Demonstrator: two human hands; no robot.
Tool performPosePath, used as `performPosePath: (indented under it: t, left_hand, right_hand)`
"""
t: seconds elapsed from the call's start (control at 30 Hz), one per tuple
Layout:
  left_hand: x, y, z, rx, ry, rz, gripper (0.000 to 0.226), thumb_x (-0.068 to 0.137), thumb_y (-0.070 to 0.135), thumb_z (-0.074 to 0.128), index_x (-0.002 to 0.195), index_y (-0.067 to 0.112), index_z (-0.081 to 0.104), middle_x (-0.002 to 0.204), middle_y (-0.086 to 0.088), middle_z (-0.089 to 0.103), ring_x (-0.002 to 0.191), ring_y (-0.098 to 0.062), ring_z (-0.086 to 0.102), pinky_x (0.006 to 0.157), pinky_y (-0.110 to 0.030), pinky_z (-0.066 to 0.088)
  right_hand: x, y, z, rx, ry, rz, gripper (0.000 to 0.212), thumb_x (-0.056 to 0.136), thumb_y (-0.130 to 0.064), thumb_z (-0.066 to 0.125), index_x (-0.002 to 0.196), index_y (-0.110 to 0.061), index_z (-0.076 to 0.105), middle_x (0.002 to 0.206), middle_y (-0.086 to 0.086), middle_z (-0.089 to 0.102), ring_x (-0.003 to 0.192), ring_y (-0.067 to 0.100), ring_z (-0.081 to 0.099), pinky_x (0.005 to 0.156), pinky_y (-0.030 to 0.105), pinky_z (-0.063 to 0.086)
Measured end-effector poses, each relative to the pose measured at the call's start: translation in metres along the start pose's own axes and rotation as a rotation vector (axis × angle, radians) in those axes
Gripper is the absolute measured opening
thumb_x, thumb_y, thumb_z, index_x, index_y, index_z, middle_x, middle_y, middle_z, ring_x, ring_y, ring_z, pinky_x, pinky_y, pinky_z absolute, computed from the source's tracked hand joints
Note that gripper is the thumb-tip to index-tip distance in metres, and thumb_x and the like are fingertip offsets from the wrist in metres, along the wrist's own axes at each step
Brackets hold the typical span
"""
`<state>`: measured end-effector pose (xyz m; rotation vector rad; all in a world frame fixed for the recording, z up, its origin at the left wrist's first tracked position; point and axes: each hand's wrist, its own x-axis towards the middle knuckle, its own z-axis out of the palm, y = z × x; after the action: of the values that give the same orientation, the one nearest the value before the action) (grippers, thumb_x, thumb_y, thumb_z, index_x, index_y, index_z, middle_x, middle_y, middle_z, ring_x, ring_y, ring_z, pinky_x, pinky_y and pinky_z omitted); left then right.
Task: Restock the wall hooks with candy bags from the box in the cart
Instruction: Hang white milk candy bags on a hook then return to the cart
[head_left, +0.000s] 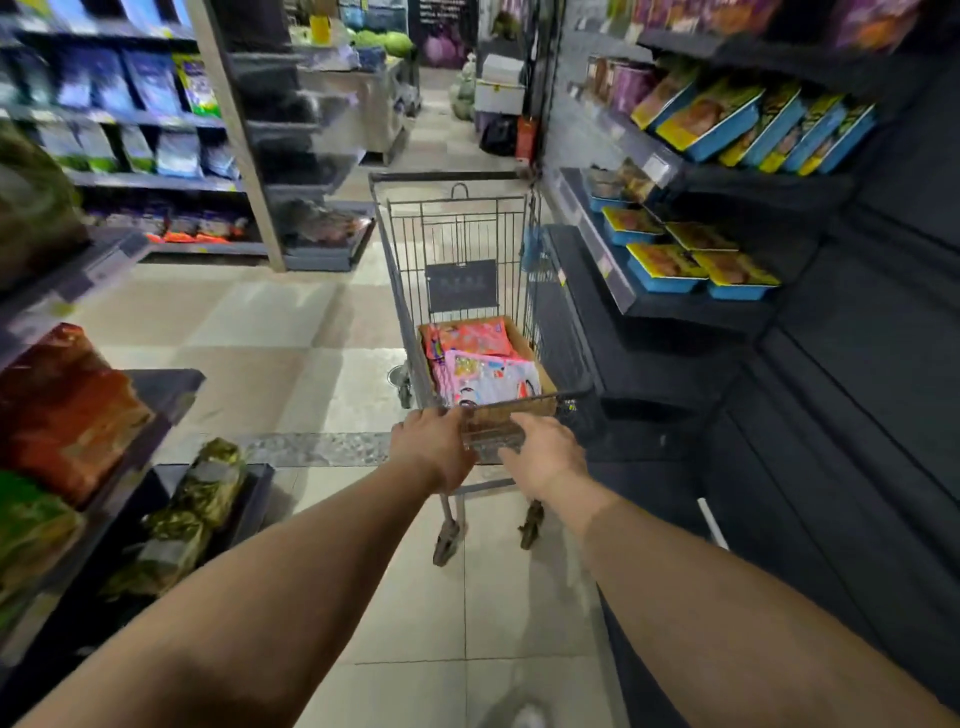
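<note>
Setting: shop aisle, tiled floor (291, 332), shelving on both sides; picture blurred by motion.
Cart: wire cart (457, 244) at centre frame, its handle (491, 415) nearest the viewer.
Left hand: left hand (434, 447) at lower centre, fingers curled over the handle, gripping it.
Right hand: right hand (545, 452) just beside it, also wrapped on the handle.
Box: cardboard box (537, 361) sitting in the cart basket, near end close to the handle, top open.
Candy bags: candy bags (483, 364) lie flat and overlapping inside the box, pink and pale printed film.
Wall hooks: none I can make out here; judged still to be reached.
Handling: bags look light, soft and slick, contents likely loose, so they should flop and slide. Best pinched at the top header, where a hang hole would sit; squeezing the body risks crushing the sweets.
Writing: dark placard (461, 286) on the cart's inner front panel, text too faint to read. Bag print unreadable.
Other stock: blue-edged trays (727, 122) at upper right, blue pouches (150, 83) at upper left; no brand legible.
</note>
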<state>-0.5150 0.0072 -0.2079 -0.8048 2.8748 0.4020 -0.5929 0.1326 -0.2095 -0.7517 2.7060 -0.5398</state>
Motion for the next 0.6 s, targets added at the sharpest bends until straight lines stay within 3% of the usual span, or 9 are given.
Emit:
performPosePath:
  t: [0.13,0.33,0.5,0.6]
  left_hand:
    - [0.076,0.020,-0.013,-0.006,-0.023,-0.037,0.058,0.095,0.049,0.057,0.147,0.028,0.040,0.144,-0.008,0.050,0.133,-0.032,0.045,0.108,-0.043,0.040]
    - [0.161,0.037,-0.005,-0.028,-0.082,-0.071,0.065,0.093,0.050,0.060,0.151,0.028,0.038,0.147,-0.009,0.048,0.133,-0.033,0.046,0.106,-0.041,0.041]
    - [0.230,0.040,-0.006,-0.009,-0.109,-0.040,0.070,0.092,0.053,0.061,0.152,0.027,0.036,0.147,-0.010,0.050,0.132,-0.034,0.048,0.106,-0.043,0.045]
    - [0.274,0.038,-0.001,0.007,-0.135,-0.004,0.072,0.092,0.053,0.061,0.153,0.026,0.035,0.147,-0.011,0.052,0.131,-0.035,0.050,0.106,-0.045,0.046]
  right_hand:
    - [0.074,0.025,-0.029,-0.011,-0.038,0.018,0.044,0.094,-0.034,0.059,0.137,-0.028,0.051,0.137,0.004,0.053,0.126,0.029,0.049,0.098,0.037,0.044]
    - [0.156,0.060,-0.050,0.033,-0.055,0.072,0.051,0.093,-0.031,0.060,0.143,-0.031,0.047,0.138,0.001,0.056,0.124,0.027,0.053,0.098,0.034,0.047]
    - [0.211,0.069,-0.052,0.038,-0.069,0.107,0.042,0.092,-0.034,0.061,0.133,-0.028,0.054,0.127,0.004,0.060,0.114,0.027,0.057,0.092,0.037,0.052]
    - [0.246,0.071,-0.050,0.062,-0.078,0.142,0.042,0.094,-0.033,0.060,0.135,-0.025,0.052,0.134,0.005,0.056,0.120,0.027,0.054,0.095,0.034,0.049]
